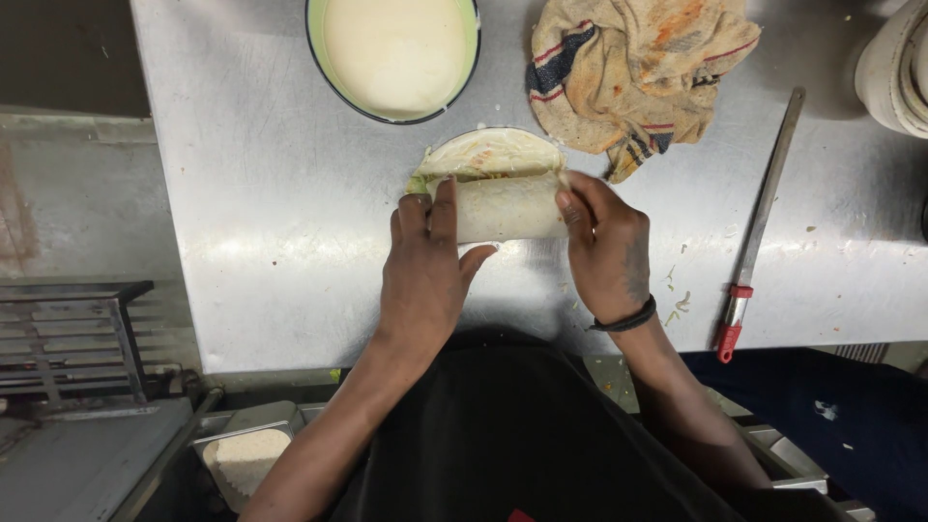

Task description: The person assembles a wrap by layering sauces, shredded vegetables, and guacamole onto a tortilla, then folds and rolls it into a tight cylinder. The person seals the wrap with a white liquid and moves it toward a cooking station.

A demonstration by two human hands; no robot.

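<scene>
A pale flatbread wrap (503,193) lies half rolled on the steel counter (261,242), its far flap still flat with green filling showing at the left end. My left hand (422,271) presses its fingers on the left end of the roll. My right hand (607,246), with a black band at the wrist, grips the right end. Both hands hold the rolled part from the near side.
A green-rimmed bowl of white sauce (394,53) stands just beyond the wrap. A stained striped cloth (633,68) lies at the back right. A long knife with a red handle (759,232) rests to the right. A metal tray of white crumbs (246,454) sits below the counter edge.
</scene>
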